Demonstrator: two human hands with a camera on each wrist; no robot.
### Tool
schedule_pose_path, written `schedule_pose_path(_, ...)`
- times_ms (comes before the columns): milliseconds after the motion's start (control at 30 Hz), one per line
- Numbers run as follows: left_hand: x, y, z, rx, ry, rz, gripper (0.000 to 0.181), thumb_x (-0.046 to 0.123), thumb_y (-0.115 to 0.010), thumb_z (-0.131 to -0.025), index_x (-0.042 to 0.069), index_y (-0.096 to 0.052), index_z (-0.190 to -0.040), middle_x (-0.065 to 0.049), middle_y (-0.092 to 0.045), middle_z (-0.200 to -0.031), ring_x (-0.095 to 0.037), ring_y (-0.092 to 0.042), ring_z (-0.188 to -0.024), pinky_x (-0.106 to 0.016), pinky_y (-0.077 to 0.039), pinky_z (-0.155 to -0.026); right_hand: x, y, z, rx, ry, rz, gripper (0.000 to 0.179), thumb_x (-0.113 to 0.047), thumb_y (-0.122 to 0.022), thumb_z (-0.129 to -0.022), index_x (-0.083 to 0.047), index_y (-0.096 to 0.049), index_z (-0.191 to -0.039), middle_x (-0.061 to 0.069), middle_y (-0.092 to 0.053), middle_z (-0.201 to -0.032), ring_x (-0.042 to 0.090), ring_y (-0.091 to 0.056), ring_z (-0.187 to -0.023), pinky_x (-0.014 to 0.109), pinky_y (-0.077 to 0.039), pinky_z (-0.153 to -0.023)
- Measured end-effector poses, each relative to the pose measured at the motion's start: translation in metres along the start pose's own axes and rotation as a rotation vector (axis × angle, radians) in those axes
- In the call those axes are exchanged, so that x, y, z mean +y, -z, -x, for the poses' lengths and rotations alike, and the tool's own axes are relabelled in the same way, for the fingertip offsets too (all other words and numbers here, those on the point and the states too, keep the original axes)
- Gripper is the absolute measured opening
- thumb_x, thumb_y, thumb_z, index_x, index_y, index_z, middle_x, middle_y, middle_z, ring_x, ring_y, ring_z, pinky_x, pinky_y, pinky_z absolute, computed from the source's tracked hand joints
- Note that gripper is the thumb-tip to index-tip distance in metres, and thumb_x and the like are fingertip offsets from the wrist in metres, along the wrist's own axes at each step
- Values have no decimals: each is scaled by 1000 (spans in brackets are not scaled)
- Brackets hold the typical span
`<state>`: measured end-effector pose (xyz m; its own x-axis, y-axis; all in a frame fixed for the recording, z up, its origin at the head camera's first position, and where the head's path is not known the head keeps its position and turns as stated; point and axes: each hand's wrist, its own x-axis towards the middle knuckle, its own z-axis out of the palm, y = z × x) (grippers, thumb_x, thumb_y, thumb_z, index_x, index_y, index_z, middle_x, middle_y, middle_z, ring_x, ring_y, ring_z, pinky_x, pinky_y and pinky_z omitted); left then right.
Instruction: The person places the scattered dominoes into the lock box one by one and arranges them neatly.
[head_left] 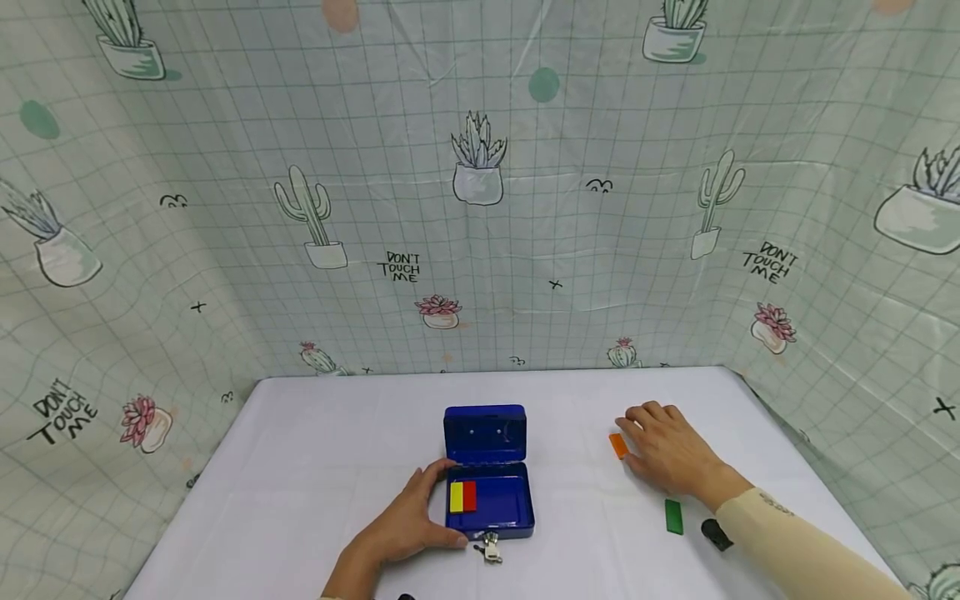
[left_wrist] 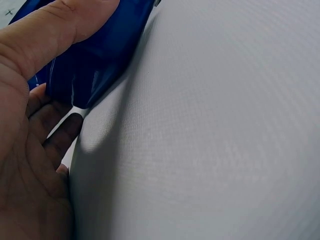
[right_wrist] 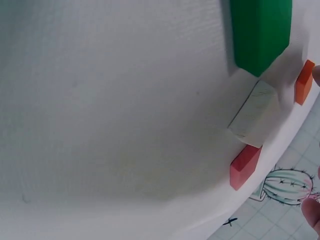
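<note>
A blue metal cash box (head_left: 491, 533) stands with its lid (head_left: 485, 435) raised, and a yellow block (head_left: 456, 497) and a red block (head_left: 469, 496) lie side by side in its left part. My left hand (head_left: 408, 521) grips the box's left side, thumb at the front corner and fingers toward the back. In the left wrist view the thumb lies across the blue wall. On the right, my right hand (head_left: 671, 450) reaches over the table, its thumb and fingers spread around an orange block (head_left: 618, 446). A fingertip (right_wrist: 317, 75) overlaps that block's edge in the right wrist view.
A green block (head_left: 674, 517) lies nearer me than the right hand. The right wrist view also has a white block (right_wrist: 255, 114) and a pink-red block (right_wrist: 245, 167), hidden by the hand from above. Keys hang in the box's lock (head_left: 491, 550). Patterned cloth (head_left: 555, 225) surrounds the white table (head_left: 337, 433).
</note>
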<state>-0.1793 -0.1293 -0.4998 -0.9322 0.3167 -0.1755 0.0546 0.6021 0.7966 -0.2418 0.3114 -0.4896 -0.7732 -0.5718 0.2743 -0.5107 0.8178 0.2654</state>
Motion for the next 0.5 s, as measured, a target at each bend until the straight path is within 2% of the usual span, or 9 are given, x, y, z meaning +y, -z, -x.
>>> schedule_pose_path(200,1,0,0,-3,6,-1,111,45,-97,-69,25,-38,-160,-15,-35,-169,-47,-34,-153,-78,-26,-118,1,-4,1,26,16,-6,46,-34,-81,-90,-10,-71,-128,9,-67,-120,33,-59,-112,51,-50,-92)
schedule_pose_path(500,-1,0,0,-3,-2,6,112,46,-98,-68,24,-37,-160,-16,-35,-169,-47,-34,-153,-78,-26,-118,2,-10,2,4,14,-20,35,-34,-73,-95,-14,-73,-123,6,-67,-115,30,-58,-107,49,-47,-86)
